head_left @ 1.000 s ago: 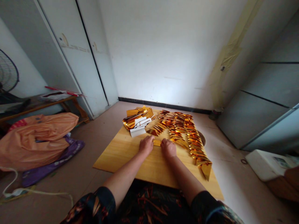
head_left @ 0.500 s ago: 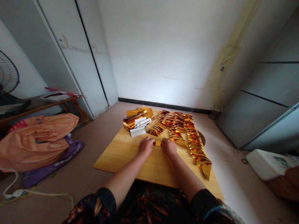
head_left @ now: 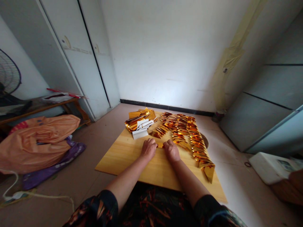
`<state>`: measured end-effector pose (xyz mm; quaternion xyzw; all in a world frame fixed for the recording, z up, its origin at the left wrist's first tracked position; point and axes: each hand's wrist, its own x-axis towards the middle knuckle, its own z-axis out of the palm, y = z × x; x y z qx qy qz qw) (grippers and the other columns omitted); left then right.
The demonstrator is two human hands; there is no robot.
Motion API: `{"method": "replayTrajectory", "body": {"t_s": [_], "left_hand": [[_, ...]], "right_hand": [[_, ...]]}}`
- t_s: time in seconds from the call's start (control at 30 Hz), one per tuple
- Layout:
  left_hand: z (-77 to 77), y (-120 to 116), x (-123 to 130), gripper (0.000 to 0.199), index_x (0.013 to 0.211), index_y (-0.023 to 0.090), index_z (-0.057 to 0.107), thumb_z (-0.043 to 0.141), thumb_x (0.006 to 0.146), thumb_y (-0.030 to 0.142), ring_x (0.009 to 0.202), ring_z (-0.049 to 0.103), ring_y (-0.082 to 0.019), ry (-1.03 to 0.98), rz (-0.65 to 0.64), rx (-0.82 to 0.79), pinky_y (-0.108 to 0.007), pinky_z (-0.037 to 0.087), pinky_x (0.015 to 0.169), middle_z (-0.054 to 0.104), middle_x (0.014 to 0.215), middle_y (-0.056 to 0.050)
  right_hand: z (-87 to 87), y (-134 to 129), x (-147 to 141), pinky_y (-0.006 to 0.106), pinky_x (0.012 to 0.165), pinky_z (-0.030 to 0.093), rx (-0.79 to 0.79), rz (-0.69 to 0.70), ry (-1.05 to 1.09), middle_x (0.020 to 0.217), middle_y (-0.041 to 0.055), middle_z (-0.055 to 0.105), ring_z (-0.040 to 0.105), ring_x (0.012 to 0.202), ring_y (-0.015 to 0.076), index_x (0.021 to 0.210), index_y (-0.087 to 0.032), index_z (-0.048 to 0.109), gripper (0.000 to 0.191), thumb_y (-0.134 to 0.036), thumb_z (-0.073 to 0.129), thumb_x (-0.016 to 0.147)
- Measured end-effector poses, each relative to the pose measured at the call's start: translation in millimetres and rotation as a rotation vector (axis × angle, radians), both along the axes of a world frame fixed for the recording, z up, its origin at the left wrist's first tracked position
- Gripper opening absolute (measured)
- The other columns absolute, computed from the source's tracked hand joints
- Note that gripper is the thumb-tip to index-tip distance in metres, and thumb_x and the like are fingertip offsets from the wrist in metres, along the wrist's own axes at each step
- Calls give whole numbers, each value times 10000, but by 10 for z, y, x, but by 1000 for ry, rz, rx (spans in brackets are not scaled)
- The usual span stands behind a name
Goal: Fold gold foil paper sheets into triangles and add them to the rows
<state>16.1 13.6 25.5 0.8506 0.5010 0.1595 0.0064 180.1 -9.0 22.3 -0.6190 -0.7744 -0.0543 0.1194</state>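
Between my two hands a small strip of gold foil paper (head_left: 160,145) lies low over the wooden board. My left hand (head_left: 149,148) is closed on its left end, and my right hand (head_left: 171,149) grips the right end. Both hands rest at the board's surface, and my fingertips are mostly hidden behind the knuckles. Beyond them, rows of folded gold foil pieces (head_left: 180,126) overlap across the right side. Loose gold foil sheets (head_left: 134,116) and white paper pieces (head_left: 140,133) are heaped at the far left.
The wooden board (head_left: 118,157) stands low in front of me. On the left are an orange bag (head_left: 42,142), a purple bag (head_left: 54,170), a bench (head_left: 68,102) and a fan (head_left: 8,74). A white box (head_left: 272,167) sits at right. A white wall (head_left: 165,63) closes the back.
My hands have hardly moved and keep hold of the strip between them. The whole view has shifted very slightly; the foil rows and loose sheets lie as before.
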Motion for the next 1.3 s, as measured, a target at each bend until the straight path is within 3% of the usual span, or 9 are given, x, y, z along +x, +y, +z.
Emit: {"method": "replayTrajectory", "body": {"t_s": [0.13,0.43,0.6,0.77,1.0,1.3], "left_hand": [[7,-1,7,261,853,183,712,463,870,105,940,527,-237,83,-86,14,-352,410,773,624,873,-90],[-109,0,-245,269,918,223,718,489,852,97,898,565,-201,-51,-186,77,-368,365,796,686,899,-50],[-49,-41,-273,284,882,221,728,499,823,64,920,574,-201,-74,-166,44,-378,360,800,705,911,-43],[-25,-51,-234,276,867,204,733,491,840,73,937,575,-210,-57,-141,22,-380,367,808,703,908,-60],[-67,-33,-237,249,874,209,731,498,875,122,938,576,-206,-58,-126,32,-374,359,813,709,909,-55],[-77,-22,-241,251,874,214,732,508,855,104,939,575,-206,-87,-123,21,-374,348,809,712,919,-46]], "right_hand": [[44,33,-24,242,741,400,-14,67,-36,897,67,648,571,849,162,856,-184,673,208,-149,475,911],[163,85,-104,256,739,411,-228,-198,129,1003,78,675,640,890,176,916,-194,702,269,-178,435,886],[234,61,-195,335,828,423,-274,-308,178,1039,97,668,620,983,239,926,-191,690,249,-358,526,842],[328,74,-333,423,878,407,-300,-389,170,1117,152,638,568,1081,309,1052,-170,662,488,-564,581,776],[366,125,-362,440,887,406,-368,-432,166,1172,151,619,555,1111,313,1102,-178,643,484,-513,606,756],[377,144,-240,391,876,425,-445,-408,211,1152,101,634,590,1079,259,1044,-214,652,302,-346,614,775]]}}
